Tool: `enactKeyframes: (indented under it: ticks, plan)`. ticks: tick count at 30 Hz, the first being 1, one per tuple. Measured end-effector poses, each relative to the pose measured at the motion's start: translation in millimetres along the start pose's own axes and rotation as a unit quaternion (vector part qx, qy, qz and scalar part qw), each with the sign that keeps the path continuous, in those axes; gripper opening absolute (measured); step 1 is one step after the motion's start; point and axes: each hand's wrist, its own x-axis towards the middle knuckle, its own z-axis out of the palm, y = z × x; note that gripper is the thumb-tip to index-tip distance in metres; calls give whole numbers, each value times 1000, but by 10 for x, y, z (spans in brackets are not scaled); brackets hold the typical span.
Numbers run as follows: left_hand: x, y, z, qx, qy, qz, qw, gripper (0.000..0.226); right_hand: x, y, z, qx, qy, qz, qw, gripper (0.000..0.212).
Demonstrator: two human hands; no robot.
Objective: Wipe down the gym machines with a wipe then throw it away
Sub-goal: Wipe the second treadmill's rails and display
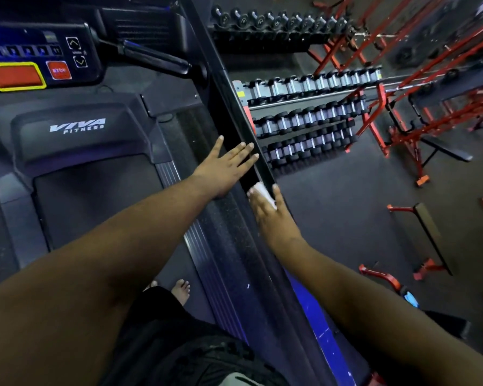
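I stand on a black treadmill point(78, 190) and look down at its right side rail point(234, 112), a long dark bar running from the top centre to the bottom right. My right hand point(273, 215) grips the rail from above and presses a white wipe point(261, 192) against it under the fingers. My left hand point(226, 165) lies flat just left of the rail, fingers straight and spread, fingertips reaching the rail's edge. It holds nothing.
The treadmill console point(31, 65) with a red stop button point(58, 70) is at the upper left. Dumbbell racks point(307, 112) stand right of the rail. Red frames and benches point(418, 129) fill the far right on dark floor. A bare foot point(181, 291) rests on the belt.
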Motion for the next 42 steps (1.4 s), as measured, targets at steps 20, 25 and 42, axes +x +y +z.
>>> enactKeyframes:
  ticks: [20, 25, 42]
  plan:
    - [-216, 417, -104, -43, -37, 55, 997, 98, -629, -151, 271, 464, 60, 147, 872, 88]
    - [-301, 622, -149, -40, -56, 55, 996, 99, -844, -291, 361, 508, 69, 183, 839, 81]
    - [-611, 2131, -265, -313, 6, -174, 934, 78, -1722, 278, 445, 640, 155, 132, 741, 35]
